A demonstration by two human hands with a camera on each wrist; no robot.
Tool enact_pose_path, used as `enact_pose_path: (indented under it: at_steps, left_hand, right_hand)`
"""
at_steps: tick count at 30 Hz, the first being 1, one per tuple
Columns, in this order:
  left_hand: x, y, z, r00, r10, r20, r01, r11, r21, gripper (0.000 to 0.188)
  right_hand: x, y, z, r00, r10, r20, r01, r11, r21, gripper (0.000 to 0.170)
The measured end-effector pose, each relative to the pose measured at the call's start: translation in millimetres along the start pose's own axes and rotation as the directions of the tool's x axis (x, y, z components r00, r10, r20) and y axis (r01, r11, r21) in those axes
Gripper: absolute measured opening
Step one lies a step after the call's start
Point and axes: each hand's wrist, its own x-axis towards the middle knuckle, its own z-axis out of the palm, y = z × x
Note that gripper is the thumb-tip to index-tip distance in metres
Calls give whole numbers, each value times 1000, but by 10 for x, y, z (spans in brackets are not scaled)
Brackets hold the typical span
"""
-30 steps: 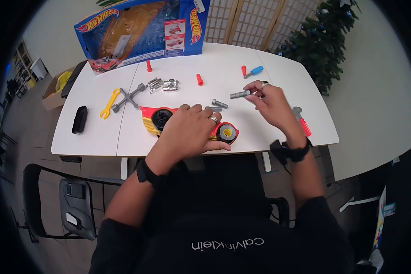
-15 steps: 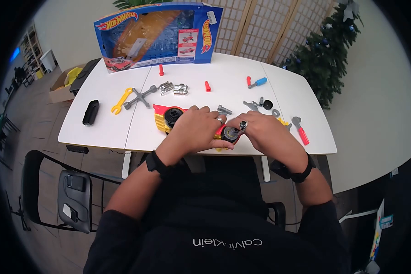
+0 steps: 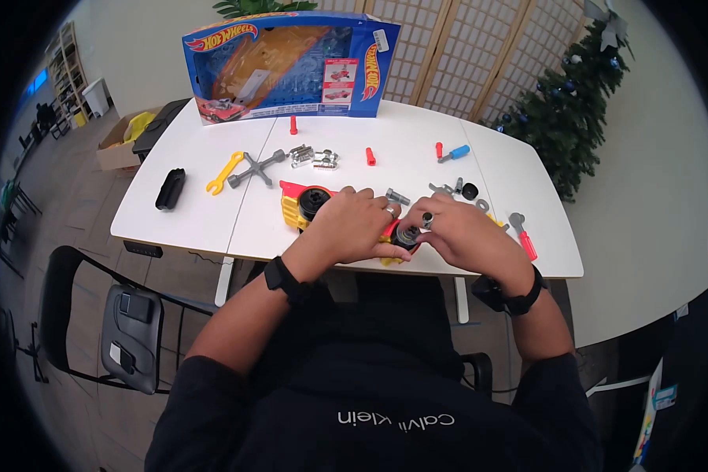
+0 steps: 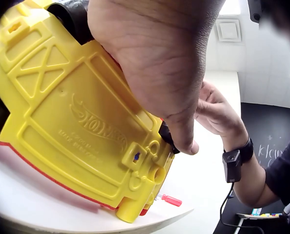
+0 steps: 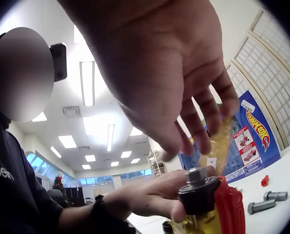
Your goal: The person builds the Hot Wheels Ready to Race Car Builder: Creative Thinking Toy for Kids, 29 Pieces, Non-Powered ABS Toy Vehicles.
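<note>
A red and yellow toy car (image 3: 290, 212) lies on its side, its yellow underside (image 4: 81, 122) facing the left wrist camera. My left hand (image 3: 346, 226) grips it from above between the wheels, thumb along the near side. A grey hex bolt (image 5: 196, 175) stands head up in the black wheel (image 5: 199, 197) at the car's right end, with a ring beneath its head. Over that wheel hangs my right hand (image 3: 473, 236), fingers bent downward and apart; in the right wrist view its fingertips are just above the bolt head, pinching nothing.
Two grey bolts (image 5: 262, 206) lie beyond the car. Right of them are small grey and black parts (image 3: 470, 190) and a red-handled tool (image 3: 528, 245). At left lie a grey cross wrench (image 3: 256, 169), yellow wrench (image 3: 225, 174) and black part (image 3: 171, 189). A box (image 3: 291, 110) stands behind.
My right hand has come left and down from the table's right side to the car's wheel. The bolt it held is now in the wheel, released. My left hand stays on the car.
</note>
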Motion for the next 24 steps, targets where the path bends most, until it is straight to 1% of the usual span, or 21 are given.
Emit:
enact_pose_path:
  at_steps: [1, 2, 3, 4, 5, 7, 8, 9, 10, 11, 13, 14, 15, 16, 17, 19, 20, 21, 22, 24]
  left_hand:
    - [9, -6, -6, 1000, 4, 25, -4, 1000, 0, 82]
    - [5, -4, 2, 1000, 2, 24, -2, 1000, -2, 82]
    - [0, -5, 14, 1000, 6, 3, -6, 1000, -11, 82]
    - [4, -6, 9, 1000, 10, -20, -10, 1000, -19, 82]
    - [11, -10, 2, 1000, 8, -20, -9, 1000, -20, 82]
    - [10, -6, -6, 1000, 3, 19, -3, 1000, -6, 83]
    - [4, -3, 1, 1000, 1, 20, 0, 1000, -8, 83]
    - [-3, 0, 16, 1000, 0, -9, 0, 1000, 8, 83]
    - [-8, 3, 25, 999, 2, -38, -1, 1000, 23, 83]
    - [-6, 4, 9, 999, 2, -37, -1, 1000, 24, 83]
    - [8, -1, -38, 999, 3, 35, -3, 1000, -5, 82]
    - [10, 0, -36, 999, 4, 34, -4, 1000, -2, 82]
    - [6, 4, -19, 1000, 3, 11, -3, 1000, -13, 82]
    - [1, 5, -13, 1000, 1, -12, -1, 1000, -23, 81]
    - [-3, 2, -7, 1000, 1, -13, -1, 1000, -20, 81]
    - [-8, 4, -1, 1000, 3, -25, -3, 1000, -16, 80]
    - [-13, 10, -3, 1000, 1, -24, -2, 1000, -14, 80]
    - [-11, 17, -12, 1000, -5, -9, 5, 1000, -13, 80]
    - [2, 13, -23, 1000, -7, 6, 7, 1000, -9, 80]
    - [15, 20, -34, 1000, -7, 27, 7, 1000, -6, 80]
  right_hand:
    - [33, -1, 2, 998, -60, 27, 58, 996, 62, 28]
    - [50, -23, -29, 998, -60, 29, 58, 996, 62, 28]
    - [72, -61, -81, 977, 72, 200, -48, 991, -122, 22]
    - [119, -116, -143, 914, 227, 337, -117, 941, -317, 18]
    - [155, -147, -177, 914, 225, 338, -115, 941, -317, 18]
    - [184, -198, -198, 861, 434, 265, -326, 871, -367, 22]
    - [152, -188, -183, 861, 433, 267, -324, 872, -366, 22]
    - [89, -154, -150, 963, 239, 127, -221, 965, -138, 21]
    - [39, -112, -108, 996, 64, -63, -60, 996, 73, 20]
    - [17, -51, -47, 996, 64, -63, -60, 995, 74, 20]
    - [38, 5, 14, 996, -90, 24, 89, 994, 60, 22]
    - [65, -30, -15, 996, -91, 22, 90, 994, 59, 22]
    - [102, -86, -61, 965, 117, 235, -75, 981, -180, 17]
    - [145, -156, -125, 855, 355, 378, -175, 884, -434, 16]
    - [148, -196, -172, 857, 353, 375, -175, 884, -434, 16]
    - [121, -246, -226, 922, 314, 228, -296, 949, -110, 15]
    - [85, -195, -177, 922, 312, 228, -294, 950, -108, 15]
    - [33, -100, -84, 972, 153, 180, -154, 988, -7, 15]
    - [17, -60, -37, 994, -3, 112, -7, 997, 83, 16]
    - [-20, -46, 15, 995, 26, 100, -32, 998, 57, 16]
